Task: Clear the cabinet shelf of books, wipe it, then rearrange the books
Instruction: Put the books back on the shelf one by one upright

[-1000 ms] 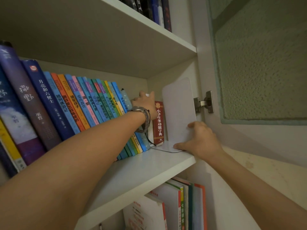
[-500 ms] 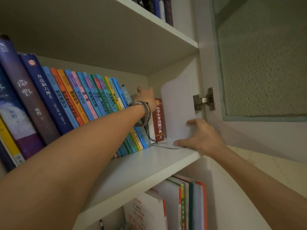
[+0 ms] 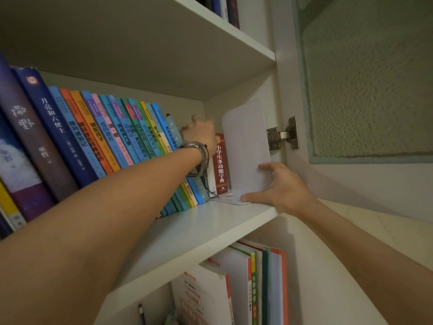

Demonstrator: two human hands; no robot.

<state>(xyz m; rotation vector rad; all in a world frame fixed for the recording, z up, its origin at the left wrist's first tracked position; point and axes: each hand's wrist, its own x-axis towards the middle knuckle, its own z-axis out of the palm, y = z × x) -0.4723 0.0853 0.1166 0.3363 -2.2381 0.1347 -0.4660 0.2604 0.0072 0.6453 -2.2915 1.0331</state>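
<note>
A row of colourful books leans left on the white cabinet shelf. At its right end stands a small red dictionary, and beside that a white L-shaped bookend. My left hand, with bracelets on the wrist, reaches over the tops of the books next to the dictionary; its fingertips are hidden behind them. My right hand holds the bookend, the thumb on its foot and the fingers round its right edge.
An open cabinet door with frosted glass and a metal hinge is at the right. More books stand on the shelf above and on the one below. The front strip of the shelf is bare.
My left hand has pushed a little deeper over the book tops. The right hand keeps its hold on the bookend, which has barely shifted.
</note>
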